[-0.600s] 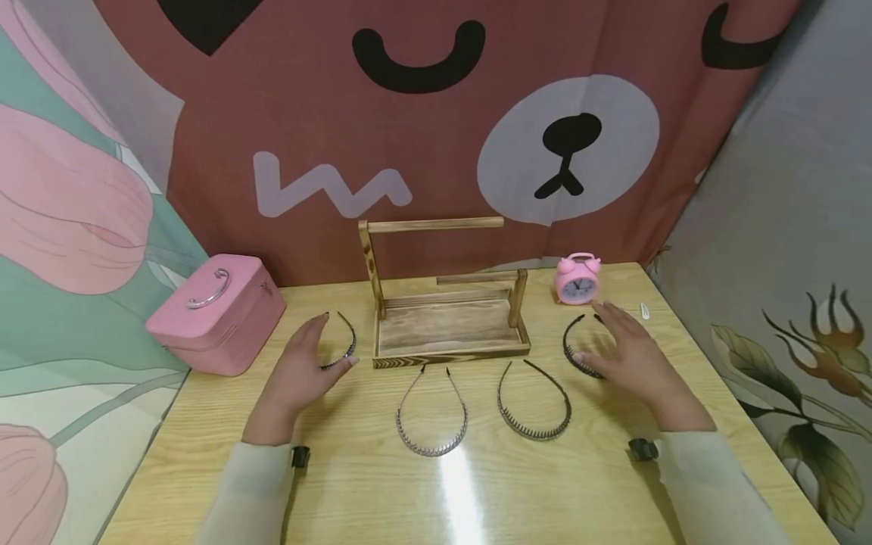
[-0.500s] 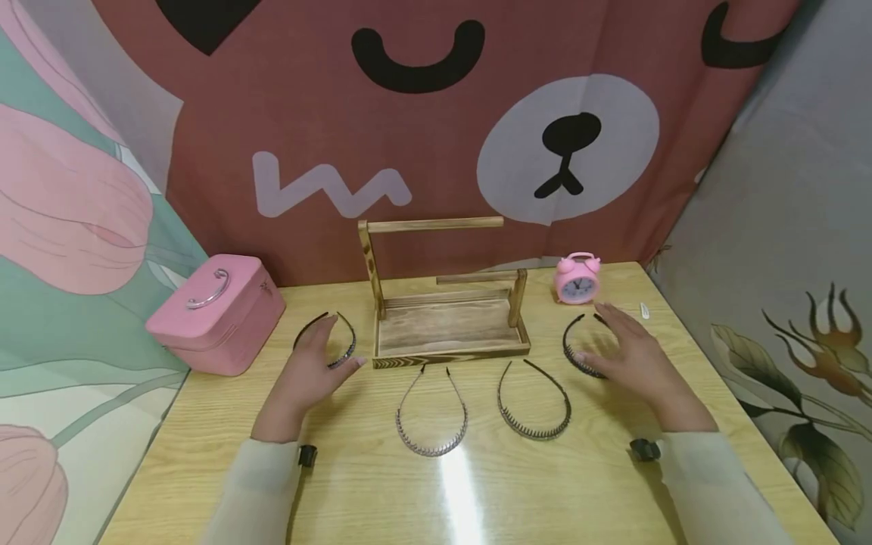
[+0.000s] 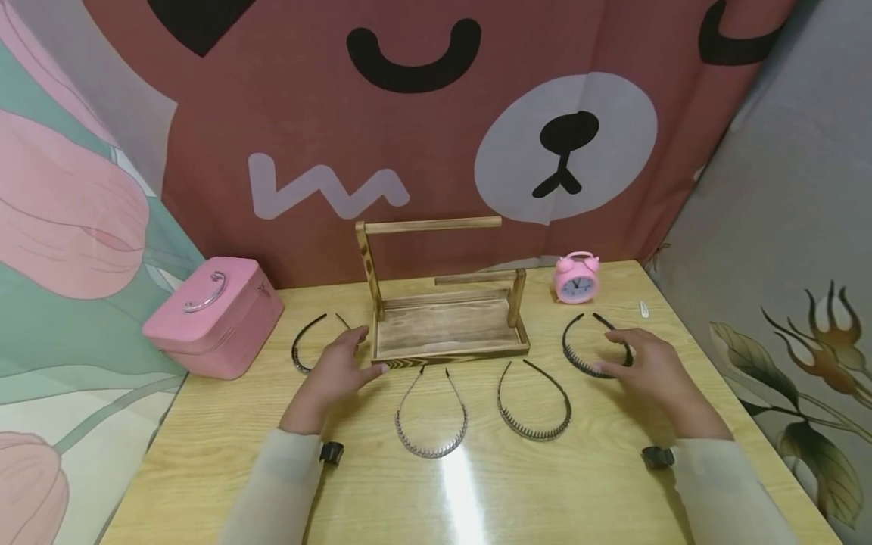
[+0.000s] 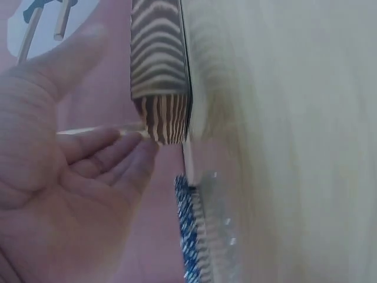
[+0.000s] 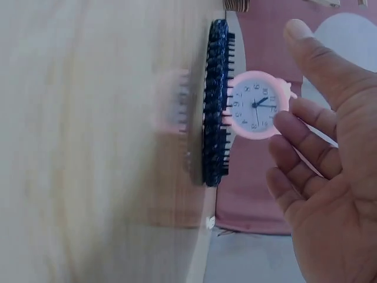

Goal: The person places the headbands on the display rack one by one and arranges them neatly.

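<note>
A wooden stand (image 3: 450, 352) with a shallow tray and two horizontal bars sits at the back middle of the table. My left hand (image 3: 330, 378) hovers at its front left corner, fingers spread and holding nothing. In the left wrist view, the fingertips reach right at the stand's striped end (image 4: 162, 118). Below that hand lies a toothed glittery headband (image 3: 295, 350), partly covered in the head view. My right hand (image 3: 650, 371) is over a dark toothed headband (image 3: 575, 363), thumb and fingers apart. A silver headband (image 3: 431, 455) and another dark headband (image 3: 538, 436) lie between the hands.
A pink case (image 3: 211, 322) with a silver handle stands at the back left. A pink alarm clock (image 3: 577, 280) is behind the right headband, with a small white hair clip (image 3: 643, 309) to its right. Printed curtains (image 3: 306, 113) border the table.
My left hand has moved right, off the left headband toward the stand's corner. My right hand has shifted slightly right and nearer to me, its fingers lower over the right headband.
</note>
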A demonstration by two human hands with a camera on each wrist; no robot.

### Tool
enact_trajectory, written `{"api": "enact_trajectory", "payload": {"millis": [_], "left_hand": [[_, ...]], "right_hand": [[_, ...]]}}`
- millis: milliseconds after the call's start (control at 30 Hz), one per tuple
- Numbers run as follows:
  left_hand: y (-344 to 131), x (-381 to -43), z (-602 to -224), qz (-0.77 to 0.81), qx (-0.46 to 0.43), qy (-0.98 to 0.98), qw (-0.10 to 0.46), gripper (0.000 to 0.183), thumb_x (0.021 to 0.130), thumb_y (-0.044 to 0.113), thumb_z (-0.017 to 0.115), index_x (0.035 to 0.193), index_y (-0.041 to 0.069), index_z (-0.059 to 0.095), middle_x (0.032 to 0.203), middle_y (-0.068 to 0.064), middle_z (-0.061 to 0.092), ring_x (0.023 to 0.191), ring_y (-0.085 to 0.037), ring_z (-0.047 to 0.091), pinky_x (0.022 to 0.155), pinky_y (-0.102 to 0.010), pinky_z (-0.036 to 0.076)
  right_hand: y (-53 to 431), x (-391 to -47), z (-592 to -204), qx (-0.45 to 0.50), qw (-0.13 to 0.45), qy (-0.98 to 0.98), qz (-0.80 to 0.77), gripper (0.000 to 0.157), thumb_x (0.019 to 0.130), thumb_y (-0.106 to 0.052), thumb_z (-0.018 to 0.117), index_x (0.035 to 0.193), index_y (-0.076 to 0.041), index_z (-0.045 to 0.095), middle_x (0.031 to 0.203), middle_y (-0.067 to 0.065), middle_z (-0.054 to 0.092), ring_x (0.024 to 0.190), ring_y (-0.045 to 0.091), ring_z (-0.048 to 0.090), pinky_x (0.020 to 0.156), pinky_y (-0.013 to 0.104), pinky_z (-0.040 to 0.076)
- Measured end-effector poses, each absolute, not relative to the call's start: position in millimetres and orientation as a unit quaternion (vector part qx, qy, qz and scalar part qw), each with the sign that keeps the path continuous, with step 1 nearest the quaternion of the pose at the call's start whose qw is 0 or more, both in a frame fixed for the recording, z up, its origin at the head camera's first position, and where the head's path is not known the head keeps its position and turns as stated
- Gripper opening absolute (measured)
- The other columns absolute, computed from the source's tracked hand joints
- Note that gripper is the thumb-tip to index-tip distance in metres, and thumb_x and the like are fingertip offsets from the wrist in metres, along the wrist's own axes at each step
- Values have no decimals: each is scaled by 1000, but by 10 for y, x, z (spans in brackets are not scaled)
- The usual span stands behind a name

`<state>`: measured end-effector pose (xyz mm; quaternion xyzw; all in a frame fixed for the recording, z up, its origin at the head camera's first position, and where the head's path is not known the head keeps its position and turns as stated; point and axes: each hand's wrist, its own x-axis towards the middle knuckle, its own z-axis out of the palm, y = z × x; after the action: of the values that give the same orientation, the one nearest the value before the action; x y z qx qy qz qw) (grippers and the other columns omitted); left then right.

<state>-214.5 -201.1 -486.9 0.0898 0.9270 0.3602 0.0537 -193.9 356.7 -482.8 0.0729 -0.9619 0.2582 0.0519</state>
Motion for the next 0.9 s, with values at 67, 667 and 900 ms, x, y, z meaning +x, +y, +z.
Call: {"api": "enact_trajectory", "payload": {"millis": [67,667,900], "left_hand": [[-1994,-2162,-4903,352,96,930,54,86,99,34,84,166,4,41,167,-21,48,151,-45,51,122,-62,47],[-1954,-2174,-4944,328,103,938,30,74,100,21,83,161,-1,49,168,-22,45,153,-45,48,125,-62,44],[-1923,-2181,-4958,333,97,937,29,72,101,21,81,161,-2,48,168,-21,46,154,-44,47,126,-61,42]], "right_hand": [[3621,-1929,-4823,63,38,-964,255,68,92,-37,91,144,0,67,150,32,59,140,60,51,113,77,42],[3803,-1973,-4933,145,41,-963,222,11,93,-14,87,104,-16,86,112,10,82,112,44,74,99,62,57],[3771,-2013,-4953,184,42,-967,173,11,94,-7,83,98,-17,86,104,5,82,103,40,76,95,63,60]]}}
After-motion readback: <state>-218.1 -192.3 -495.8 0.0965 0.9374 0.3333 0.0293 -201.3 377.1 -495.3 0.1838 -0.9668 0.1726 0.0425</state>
